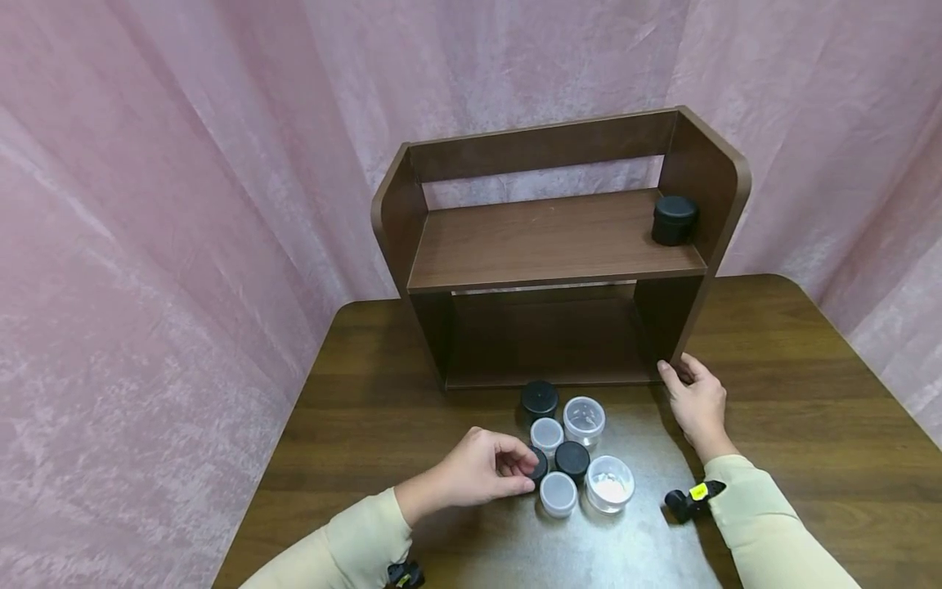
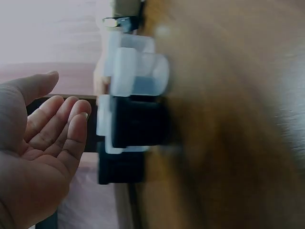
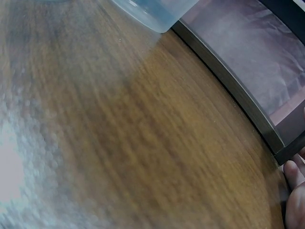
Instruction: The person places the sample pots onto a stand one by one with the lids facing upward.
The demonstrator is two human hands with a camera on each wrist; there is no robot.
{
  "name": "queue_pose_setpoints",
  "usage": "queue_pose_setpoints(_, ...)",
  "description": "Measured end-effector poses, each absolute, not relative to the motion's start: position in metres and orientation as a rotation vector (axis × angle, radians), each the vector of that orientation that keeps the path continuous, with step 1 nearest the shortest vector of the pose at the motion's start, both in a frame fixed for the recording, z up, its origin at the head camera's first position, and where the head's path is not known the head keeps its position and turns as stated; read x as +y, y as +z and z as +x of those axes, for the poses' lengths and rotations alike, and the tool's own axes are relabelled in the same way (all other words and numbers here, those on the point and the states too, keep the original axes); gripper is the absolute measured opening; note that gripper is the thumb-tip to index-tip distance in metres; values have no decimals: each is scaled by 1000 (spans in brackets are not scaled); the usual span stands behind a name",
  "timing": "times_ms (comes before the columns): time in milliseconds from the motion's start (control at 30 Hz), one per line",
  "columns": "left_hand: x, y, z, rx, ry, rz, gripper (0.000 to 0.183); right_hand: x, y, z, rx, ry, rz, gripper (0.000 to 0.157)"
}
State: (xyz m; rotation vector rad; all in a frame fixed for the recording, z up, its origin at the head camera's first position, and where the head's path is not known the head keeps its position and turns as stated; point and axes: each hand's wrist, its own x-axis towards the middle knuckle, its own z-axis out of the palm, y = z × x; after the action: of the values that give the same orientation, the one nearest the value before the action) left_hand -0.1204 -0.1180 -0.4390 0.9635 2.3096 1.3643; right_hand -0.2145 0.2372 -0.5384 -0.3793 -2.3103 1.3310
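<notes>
Several small lidded jars stand bunched on the table before a brown two-tier shelf [image 1: 552, 237]. Some are clear, such as the jar [image 1: 610, 484] at the near right; others are black. My left hand [image 1: 482, 470] is beside the cluster's left side, its fingertips by a black jar [image 1: 541, 463] that they partly hide. In the left wrist view a gap shows between the loosely bent fingers and the black jar [image 2: 140, 121], and the palm holds nothing. My right hand [image 1: 699, 405] grips the shelf's lower right front corner, thumb at the front and fingers along the outer side.
Another black jar [image 1: 673, 221] stands at the right end of the upper tier. The wooden table [image 1: 353, 425] extends to both sides of the shelf. Pink curtains [image 1: 221, 204] hang behind and to the left.
</notes>
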Motion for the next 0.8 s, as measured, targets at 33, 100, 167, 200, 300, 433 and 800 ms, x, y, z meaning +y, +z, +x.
queue_pose_setpoints(33, -119, -442, -119, 2313, 1354, 965, 19, 237, -538, -215, -2308, 1338, -378, 47)
queue_pose_setpoints(100, -119, -448, -117, 2319, 1335, 962, 19, 237, -538, -215, -2314, 1340, -375, 48)
queue_pose_setpoints(167, -119, -454, -114, 2324, 1324, 961, 18, 237, -538, -215, -2321, 1343, -377, 48)
queue_pose_setpoints(200, -119, -457, -113, 2321, 1326, 958, 18, 236, -537, -215, -2321, 1346, -374, 48)
queue_pose_setpoints(300, -117, -465, -110, 2313, 1341, 949, 18, 236, -537, -214, -2324, 1347, -377, 48)
queue_pose_setpoints(433, -114, -473, -107, 2308, 1362, 937, 20, 236, -538, -212, -2330, 1347, -383, 48)
queue_pose_setpoints(800, -104, -476, -107, 2517, 1233, 996, 27, 238, -537, -215, -2320, 1343, -374, 46)
